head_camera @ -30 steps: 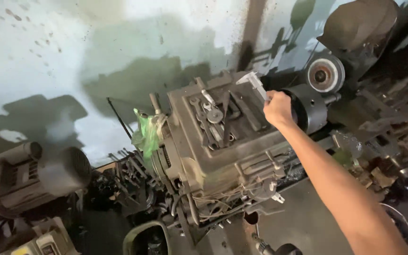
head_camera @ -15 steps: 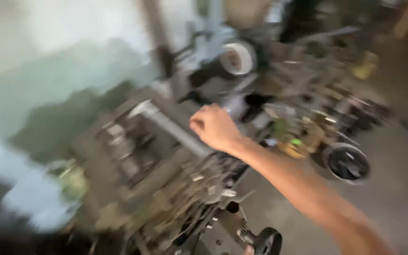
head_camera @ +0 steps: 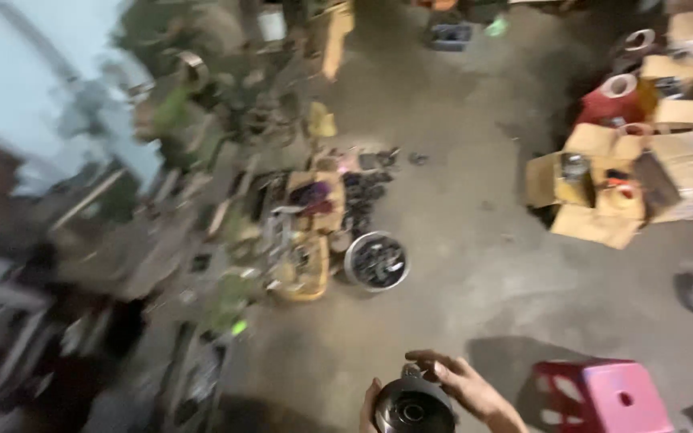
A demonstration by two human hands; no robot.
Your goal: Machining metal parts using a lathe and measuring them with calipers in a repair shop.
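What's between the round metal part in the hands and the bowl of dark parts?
Head view: only bare concrete floor lies between the round metal part, held by the right hand and left hand, and the bowl.

Two hands point(head_camera: 443, 393), one red stool point(head_camera: 603, 397)

Concrete floor point(head_camera: 475, 265) bears a metal bowl point(head_camera: 376, 261), cardboard boxes point(head_camera: 603, 188) (open), red stool point(head_camera: 603, 397).
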